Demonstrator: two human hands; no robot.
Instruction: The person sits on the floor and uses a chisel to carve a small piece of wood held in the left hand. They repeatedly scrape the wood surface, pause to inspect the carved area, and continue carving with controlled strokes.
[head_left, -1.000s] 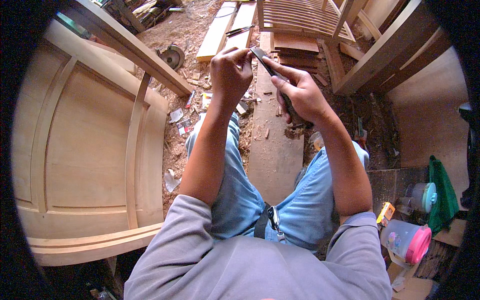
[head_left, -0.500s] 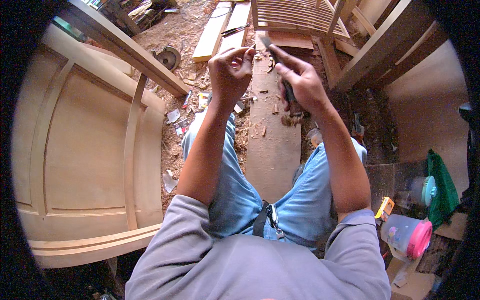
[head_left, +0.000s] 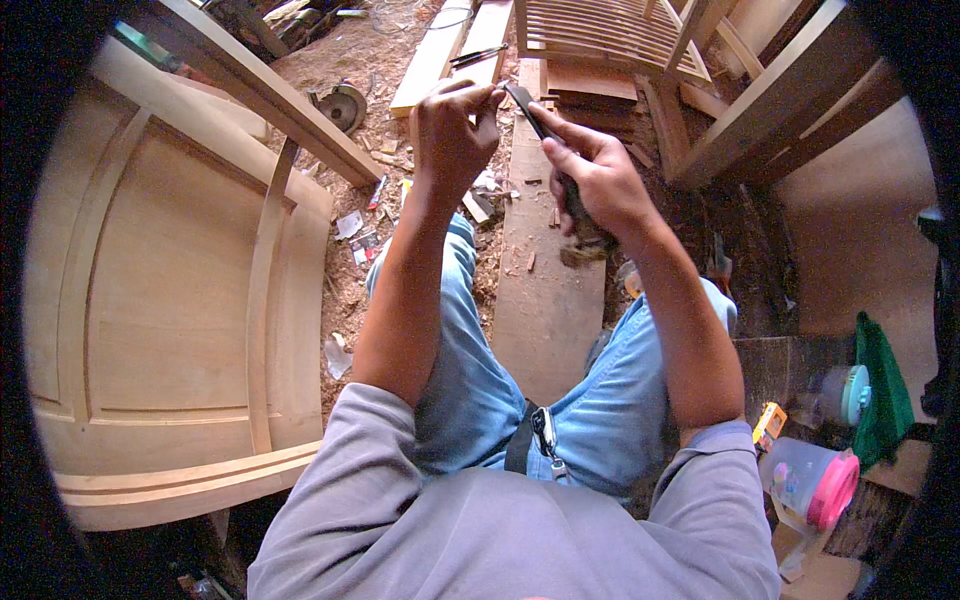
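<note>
Out in front of me, my right hand (head_left: 597, 180) is closed round a chisel (head_left: 524, 108), its dark blade slanting up and to the left. The chisel's brown, frayed butt end shows below that hand. Close by on the left, my left hand (head_left: 455, 125) is closed in a pinch, its fingertips beside the blade's tip. What the left fingers hold is too small to name. Beneath both hands runs a long wooden board (head_left: 550, 320) between my knees, with wood chips scattered on it.
A panelled wooden door (head_left: 180, 290) stands at the left, beside a wooden beam (head_left: 270, 100). On the shaving-covered ground lies a power tool with a round disc (head_left: 341, 108). Pale planks (head_left: 430, 60) and a slatted frame (head_left: 600, 35) are ahead. A pink-lidded container (head_left: 810, 480) sits at the right.
The chisel's blade has swung left and its tip now meets my left fingertips. My right hand has shifted slightly down. The left hand stays pinched, turned a little.
</note>
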